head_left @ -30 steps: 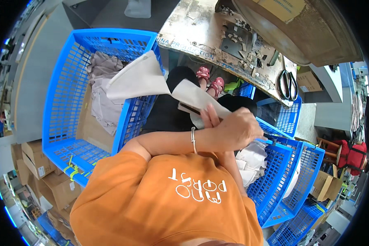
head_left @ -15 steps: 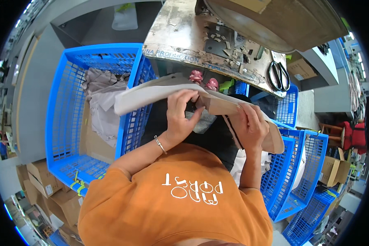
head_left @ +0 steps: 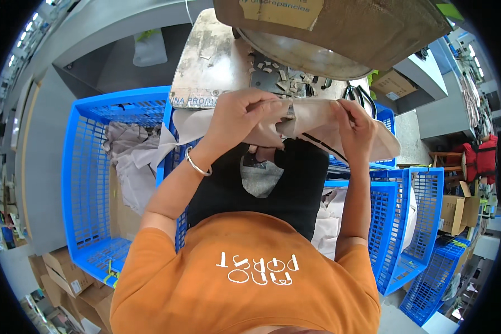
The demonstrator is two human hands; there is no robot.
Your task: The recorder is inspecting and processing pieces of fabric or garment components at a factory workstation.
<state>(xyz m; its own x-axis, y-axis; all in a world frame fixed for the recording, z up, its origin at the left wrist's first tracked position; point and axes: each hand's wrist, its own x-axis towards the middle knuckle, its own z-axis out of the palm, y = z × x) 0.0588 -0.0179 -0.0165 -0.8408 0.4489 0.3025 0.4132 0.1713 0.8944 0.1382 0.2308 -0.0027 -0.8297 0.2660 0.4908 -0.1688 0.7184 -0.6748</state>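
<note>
A pale beige piece of cloth (head_left: 316, 115) with a dark strip along part of it stretches between my hands, just over the near edge of the worktable (head_left: 203, 61). My left hand (head_left: 235, 118), a bangle on its wrist, pinches the cloth near its middle with fingers closed. Farther right, my right hand (head_left: 355, 128) grips the cloth's upper edge between thumb and fingers. One end of the cloth hangs to the left of my left wrist, the other spreads past my right hand. Black-handled scissors (head_left: 367, 99) lie on the table behind the cloth, partly hidden.
Small scraps (head_left: 284, 84) litter the tabletop. A brown cardboard-covered part with a round rim (head_left: 300, 50) overhangs the table. Left of me stands a blue crate (head_left: 72, 183) holding crumpled cloth (head_left: 136, 167); more blue crates (head_left: 395, 222) stand at my right. Cardboard boxes (head_left: 67, 270) sit lower left.
Both hands have moved up and away from my body, carrying the cloth to the table edge. My view has shifted, and the overhanging cardboard-covered part now covers more of the table.
</note>
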